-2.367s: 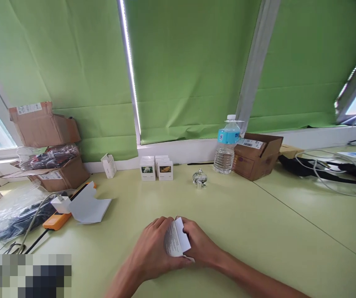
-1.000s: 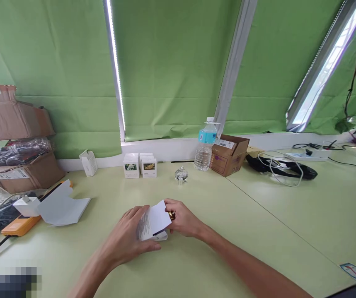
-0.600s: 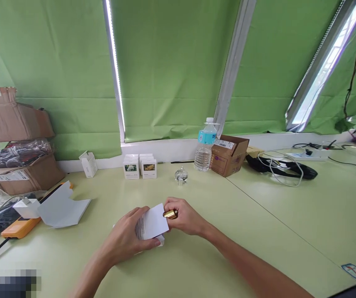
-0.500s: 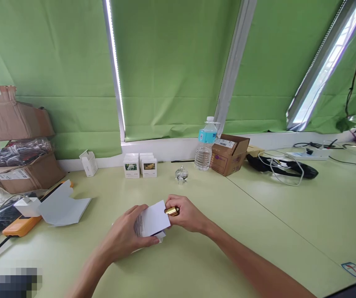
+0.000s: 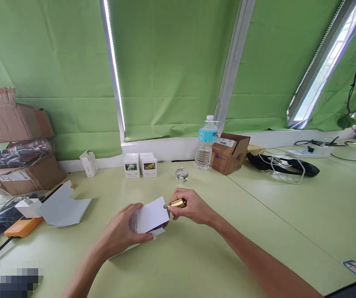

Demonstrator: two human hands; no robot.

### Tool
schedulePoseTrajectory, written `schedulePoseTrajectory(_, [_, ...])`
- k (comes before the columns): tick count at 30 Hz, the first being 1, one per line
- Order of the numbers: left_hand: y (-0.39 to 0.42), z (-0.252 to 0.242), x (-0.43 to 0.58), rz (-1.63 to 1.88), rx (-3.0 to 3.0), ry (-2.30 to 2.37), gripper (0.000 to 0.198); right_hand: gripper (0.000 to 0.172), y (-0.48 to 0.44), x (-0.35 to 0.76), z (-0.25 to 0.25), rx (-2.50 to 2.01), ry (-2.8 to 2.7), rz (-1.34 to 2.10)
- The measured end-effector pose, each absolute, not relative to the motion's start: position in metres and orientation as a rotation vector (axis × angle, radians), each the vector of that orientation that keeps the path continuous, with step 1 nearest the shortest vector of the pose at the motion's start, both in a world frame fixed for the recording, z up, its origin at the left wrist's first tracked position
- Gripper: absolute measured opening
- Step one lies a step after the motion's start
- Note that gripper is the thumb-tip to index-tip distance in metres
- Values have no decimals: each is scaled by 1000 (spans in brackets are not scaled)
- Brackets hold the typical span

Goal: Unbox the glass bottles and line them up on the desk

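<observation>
A white carton point(image 5: 154, 214) with small print on one side lies tilted on the table, its open end facing right. My left hand point(image 5: 126, 227) is closed round it, thumb on the near side. A dark inside and a loose white flap show at the open end. In its fingertips my right hand point(image 5: 193, 207) pinches a shiny gold cylinder point(image 5: 178, 203). The cylinder's narrow left tip is close to the carton's open end; whether they touch I cannot tell. Beyond the hands stands a clear faceted glass ornament point(image 5: 182, 174).
Small white boxes with flower pictures point(image 5: 140, 166) stand at the back, beside an open white box point(image 5: 89, 164). A water bottle point(image 5: 204, 149) and cardboard box point(image 5: 230, 155) are back right. Folded white card point(image 5: 66, 207), an orange device point(image 5: 22, 227) and stacked cartons point(image 5: 13, 116) fill the left.
My right hand has moved right and slightly up with the gold cylinder, which now shows more of its length. My left hand and the carton have shifted a little left.
</observation>
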State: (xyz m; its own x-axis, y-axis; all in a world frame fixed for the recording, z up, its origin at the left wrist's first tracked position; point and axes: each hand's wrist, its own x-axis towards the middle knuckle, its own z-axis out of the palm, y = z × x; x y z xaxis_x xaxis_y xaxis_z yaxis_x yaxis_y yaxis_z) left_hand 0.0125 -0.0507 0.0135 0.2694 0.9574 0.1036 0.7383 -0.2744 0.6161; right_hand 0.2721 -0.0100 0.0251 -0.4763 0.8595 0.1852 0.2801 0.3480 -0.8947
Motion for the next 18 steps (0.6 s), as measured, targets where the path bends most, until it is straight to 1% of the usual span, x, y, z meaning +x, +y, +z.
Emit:
schedulePoseTrajectory(3, [-47,11,6,607,2129,1615,69,18,-5,280,27,-1054,-1947,1039])
schedulePoseTrajectory(7, [-43,7,-2,517,2176,1835,60,15,2,289,27,-1145,-1956,948])
schedulePoseTrajectory(8, [-42,5,-3,508,2191,1881,61,14,3,290,27,-1164,-1963,930])
schedulePoseTrajectory(10, [-41,1,-3,563,2268,1912,69,12,3,292,27,-1196,-1991,902])
schedulePoseTrajectory(12, [-41,-3,4,697,2408,1839,76,11,1,291,26,-1215,-2024,883])
schedulePoseTrajectory(15, [-48,-7,26,869,2566,1669,70,10,-5,285,26,-1217,-2050,879])
schedulePoseTrajectory(18, [-60,-11,54,904,2618,1567,66,9,-14,275,24,-1201,-2079,895])
